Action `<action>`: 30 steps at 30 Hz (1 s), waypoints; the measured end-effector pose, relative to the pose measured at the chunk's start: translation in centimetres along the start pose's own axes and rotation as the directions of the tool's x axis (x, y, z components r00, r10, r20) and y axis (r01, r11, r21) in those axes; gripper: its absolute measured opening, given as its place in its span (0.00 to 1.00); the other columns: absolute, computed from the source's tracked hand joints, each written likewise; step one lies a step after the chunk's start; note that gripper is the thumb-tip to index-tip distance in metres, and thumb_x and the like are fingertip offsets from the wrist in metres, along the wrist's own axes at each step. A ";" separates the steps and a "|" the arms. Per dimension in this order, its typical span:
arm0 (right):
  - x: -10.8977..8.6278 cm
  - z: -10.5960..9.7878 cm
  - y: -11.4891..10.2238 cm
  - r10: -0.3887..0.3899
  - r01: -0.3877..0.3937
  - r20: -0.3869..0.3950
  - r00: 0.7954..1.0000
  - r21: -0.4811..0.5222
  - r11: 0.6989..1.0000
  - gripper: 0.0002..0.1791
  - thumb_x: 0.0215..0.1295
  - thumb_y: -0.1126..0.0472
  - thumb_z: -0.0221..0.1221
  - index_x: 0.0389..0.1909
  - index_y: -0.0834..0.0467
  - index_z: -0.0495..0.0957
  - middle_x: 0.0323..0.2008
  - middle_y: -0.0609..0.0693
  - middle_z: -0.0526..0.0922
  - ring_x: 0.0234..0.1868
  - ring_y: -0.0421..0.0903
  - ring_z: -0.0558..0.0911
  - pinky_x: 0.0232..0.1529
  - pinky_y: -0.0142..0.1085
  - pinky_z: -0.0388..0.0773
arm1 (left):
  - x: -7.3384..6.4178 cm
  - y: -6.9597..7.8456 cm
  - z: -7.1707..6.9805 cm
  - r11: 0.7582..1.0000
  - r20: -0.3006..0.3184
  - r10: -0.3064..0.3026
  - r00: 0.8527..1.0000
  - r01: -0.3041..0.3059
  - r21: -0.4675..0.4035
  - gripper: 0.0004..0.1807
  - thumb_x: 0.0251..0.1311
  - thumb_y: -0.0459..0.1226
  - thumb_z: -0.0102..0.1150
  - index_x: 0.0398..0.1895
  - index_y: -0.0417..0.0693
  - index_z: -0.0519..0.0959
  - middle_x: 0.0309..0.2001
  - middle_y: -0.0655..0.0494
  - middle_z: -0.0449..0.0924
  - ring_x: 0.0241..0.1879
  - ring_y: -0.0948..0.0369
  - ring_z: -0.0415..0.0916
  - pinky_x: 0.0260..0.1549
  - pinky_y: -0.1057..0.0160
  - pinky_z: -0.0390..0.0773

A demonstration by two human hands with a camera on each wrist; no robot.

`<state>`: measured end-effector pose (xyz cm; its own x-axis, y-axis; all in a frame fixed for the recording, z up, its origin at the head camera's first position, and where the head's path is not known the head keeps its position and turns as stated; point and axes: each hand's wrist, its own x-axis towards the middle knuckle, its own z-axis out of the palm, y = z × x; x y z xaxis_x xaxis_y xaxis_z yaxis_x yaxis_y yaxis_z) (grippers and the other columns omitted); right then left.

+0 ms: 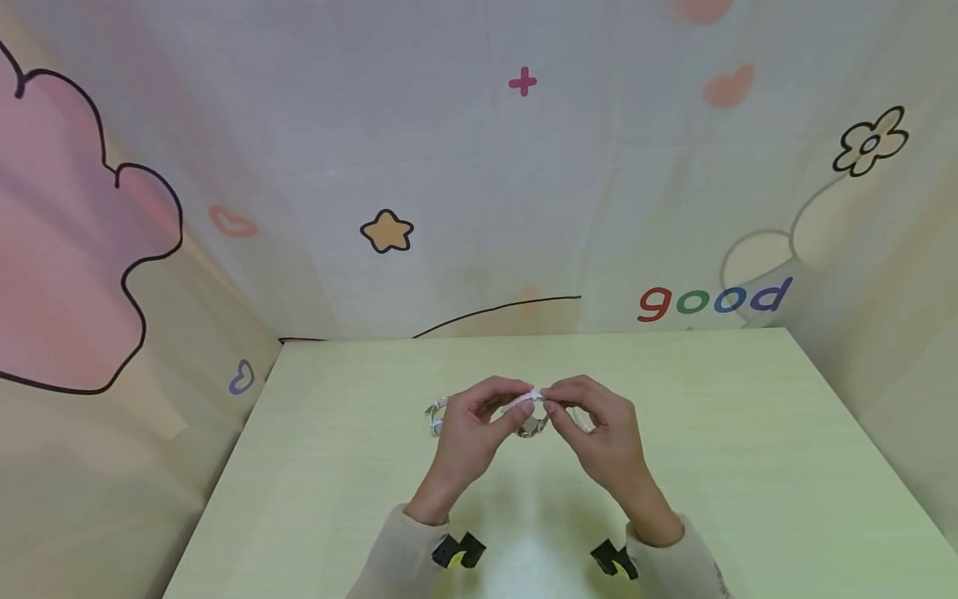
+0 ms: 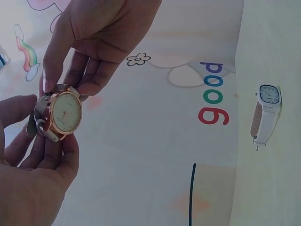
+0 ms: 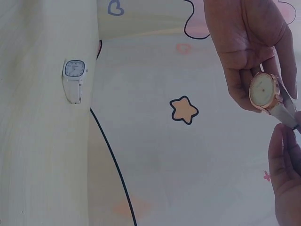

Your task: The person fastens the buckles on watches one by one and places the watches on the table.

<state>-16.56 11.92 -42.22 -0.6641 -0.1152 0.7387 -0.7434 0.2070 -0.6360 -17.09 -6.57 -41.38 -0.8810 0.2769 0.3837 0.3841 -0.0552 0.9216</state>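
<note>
Between both hands is a wristwatch (image 2: 67,113) with a round pale dial, a rose-gold case and a light strap. In the head view its case hangs below the joined strap ends, and the strap forms a loop. My left hand (image 1: 467,428) pinches the strap between thumb and fingers on the left side. Opposite it, my right hand (image 1: 609,433) pinches the strap near a small white band at the top. The fingertips of the two hands almost meet there. In the wrist views the dial faces away from me, with fingers partly hiding the strap.
On the pale table (image 1: 337,499), a white watch with a squarish dial (image 3: 75,81) lies beyond the left hand. A similar white square watch (image 2: 268,113) shows in the left wrist view. A printed cloth backdrop (image 1: 479,166) stands behind the table and along its sides.
</note>
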 end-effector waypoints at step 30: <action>-0.4 -0.6 -0.7 0.140 -0.140 -0.010 0.990 0.040 0.989 0.13 0.58 0.79 0.62 0.42 0.66 0.83 0.34 0.56 0.87 0.33 0.36 0.85 0.39 0.27 0.83 | -0.6 0.0 -0.3 0.986 -0.063 -0.038 0.997 0.048 0.161 0.10 0.62 0.38 0.65 0.45 0.49 0.84 0.42 0.53 0.86 0.47 0.62 0.81 0.57 0.55 0.74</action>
<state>-15.70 12.42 -41.93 -0.7611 -0.0753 0.6443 -0.6458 0.1823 -0.7415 -16.63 -7.01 -41.58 -0.9106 0.2176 0.3514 0.3812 0.1134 0.9175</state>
